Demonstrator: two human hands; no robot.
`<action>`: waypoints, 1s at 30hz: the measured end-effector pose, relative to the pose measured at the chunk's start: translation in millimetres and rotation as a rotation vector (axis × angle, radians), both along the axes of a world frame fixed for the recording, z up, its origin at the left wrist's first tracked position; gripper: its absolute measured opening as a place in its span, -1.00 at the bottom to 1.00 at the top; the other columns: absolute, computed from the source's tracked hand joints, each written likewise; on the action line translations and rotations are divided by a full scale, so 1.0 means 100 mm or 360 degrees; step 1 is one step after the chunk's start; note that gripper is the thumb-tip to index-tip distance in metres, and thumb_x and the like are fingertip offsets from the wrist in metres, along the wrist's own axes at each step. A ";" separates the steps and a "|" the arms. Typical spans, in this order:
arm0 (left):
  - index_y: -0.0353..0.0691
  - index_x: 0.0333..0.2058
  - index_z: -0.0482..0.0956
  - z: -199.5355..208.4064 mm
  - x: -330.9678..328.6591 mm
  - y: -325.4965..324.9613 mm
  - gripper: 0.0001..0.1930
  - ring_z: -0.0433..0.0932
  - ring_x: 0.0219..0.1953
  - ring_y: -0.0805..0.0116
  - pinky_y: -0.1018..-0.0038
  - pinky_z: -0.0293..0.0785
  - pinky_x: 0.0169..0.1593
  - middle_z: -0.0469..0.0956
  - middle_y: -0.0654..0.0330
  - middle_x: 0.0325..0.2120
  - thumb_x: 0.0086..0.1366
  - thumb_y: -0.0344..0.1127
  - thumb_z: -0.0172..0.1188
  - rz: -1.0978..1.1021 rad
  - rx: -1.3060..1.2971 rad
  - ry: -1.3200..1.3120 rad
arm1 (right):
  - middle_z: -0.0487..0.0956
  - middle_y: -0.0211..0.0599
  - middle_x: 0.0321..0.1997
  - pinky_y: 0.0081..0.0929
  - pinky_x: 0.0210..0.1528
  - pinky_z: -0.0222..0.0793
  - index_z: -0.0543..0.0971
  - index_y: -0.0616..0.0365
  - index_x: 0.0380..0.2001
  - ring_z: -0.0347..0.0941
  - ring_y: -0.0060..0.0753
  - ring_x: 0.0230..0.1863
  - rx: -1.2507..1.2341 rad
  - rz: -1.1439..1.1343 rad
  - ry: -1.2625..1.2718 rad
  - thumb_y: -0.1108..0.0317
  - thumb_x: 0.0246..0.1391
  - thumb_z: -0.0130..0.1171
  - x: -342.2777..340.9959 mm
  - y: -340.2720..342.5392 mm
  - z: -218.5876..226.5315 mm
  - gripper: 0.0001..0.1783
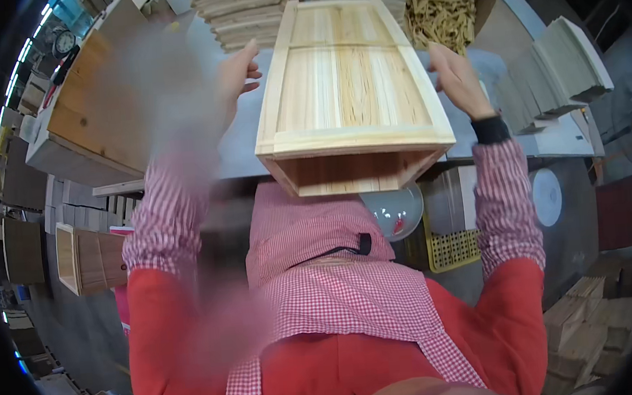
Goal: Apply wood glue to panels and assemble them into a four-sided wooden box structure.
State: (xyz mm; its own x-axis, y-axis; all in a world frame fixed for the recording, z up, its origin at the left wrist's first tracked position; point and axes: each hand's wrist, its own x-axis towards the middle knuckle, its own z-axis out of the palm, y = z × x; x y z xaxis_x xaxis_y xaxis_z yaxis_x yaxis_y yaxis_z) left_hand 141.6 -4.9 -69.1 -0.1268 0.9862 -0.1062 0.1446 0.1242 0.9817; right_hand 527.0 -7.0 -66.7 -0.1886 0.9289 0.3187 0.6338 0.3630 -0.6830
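Observation:
A pale wooden box (344, 84) lies in front of me on the table, its open end with the dark hollow facing me and jutting past the table's near edge. Left of the box is my left hand (236, 77), a short gap away, fingers loosely bent and apart, with nothing in them. On the other side, my right hand (459, 78) hovers close by the box's right wall, fingers slightly bent and holding nothing visible. Whether its fingertips touch the wood I cannot tell. A grey blur covers part of my left forearm.
Stacked wooden boards (242, 14) stand behind the box, beside a heap of thin wood strips (441, 9). A large wooden crate (93, 103) is at the left, a row of panels (555, 71) at the right. Below the table sits a yellow basket (450, 250).

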 end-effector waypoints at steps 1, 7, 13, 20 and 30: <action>-0.24 -0.15 0.52 0.00 0.05 0.26 -0.61 0.50 -0.18 0.40 0.32 0.43 -0.12 0.50 0.23 -0.25 0.34 -0.01 0.00 -0.0003 -0.0069 0.0028 | 0.53 -0.29 -0.51 -0.47 -0.44 0.35 0.54 0.32 -0.15 0.40 -0.53 -0.55 0.0021 0.0002 0.0009 0.10 0.28 -0.13 -0.07 0.19 0.04 -0.54; -0.40 -0.16 0.48 -0.18 0.36 0.77 -0.52 0.61 -0.38 0.33 0.30 0.49 -0.29 0.59 0.11 -0.37 0.30 0.00 0.04 -0.0413 0.0205 0.1055 | 0.61 -0.15 -0.38 -0.49 -0.38 0.39 0.57 0.33 -0.20 0.50 -0.34 -0.48 -0.0008 0.0219 0.0219 -0.07 0.22 -0.12 -0.40 0.69 -0.14 -0.41; -0.59 -0.18 0.45 0.12 0.52 0.51 -0.46 0.62 -0.50 0.24 0.38 0.51 -0.38 0.59 -0.02 -0.40 0.29 -0.04 0.06 -0.0196 -0.0297 0.0155 | 0.62 -0.08 -0.32 -0.38 -0.30 0.44 0.58 0.33 -0.20 0.56 -0.26 -0.39 -0.0412 0.0071 -0.0161 -0.11 0.18 -0.07 -0.40 0.90 0.08 -0.38; -0.59 -0.17 0.47 0.23 0.35 0.11 -0.42 0.61 -0.43 0.24 0.39 0.53 -0.33 0.58 -0.05 -0.34 0.24 0.00 0.16 -0.0149 -0.0154 0.0159 | 0.62 -0.04 -0.30 -0.35 -0.15 0.42 0.57 0.36 -0.14 0.56 -0.20 -0.28 -0.0594 -0.0105 -0.0376 -0.07 0.16 0.00 -0.76 0.55 0.29 -0.40; -0.37 -0.45 0.49 0.72 -0.01 -0.63 -0.48 0.35 -0.49 0.50 0.47 0.35 -0.37 0.44 0.28 -0.53 0.34 0.08 0.03 0.0542 0.1181 0.0691 | 0.58 -0.02 -0.40 -0.39 -0.36 0.44 0.44 0.42 -0.09 0.54 -0.20 -0.38 0.1315 -0.0189 -0.0087 0.20 0.13 0.10 -1.22 -0.51 0.87 -0.55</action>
State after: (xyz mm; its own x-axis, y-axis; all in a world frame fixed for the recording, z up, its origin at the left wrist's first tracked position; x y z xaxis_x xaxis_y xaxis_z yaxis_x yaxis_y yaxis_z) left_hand 140.3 -68.2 3.1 -0.3033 0.6849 0.6625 0.5894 -0.4114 0.6952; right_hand 405.1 -58.2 20.7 -0.1390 0.4148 0.8992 0.7239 0.6622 -0.1935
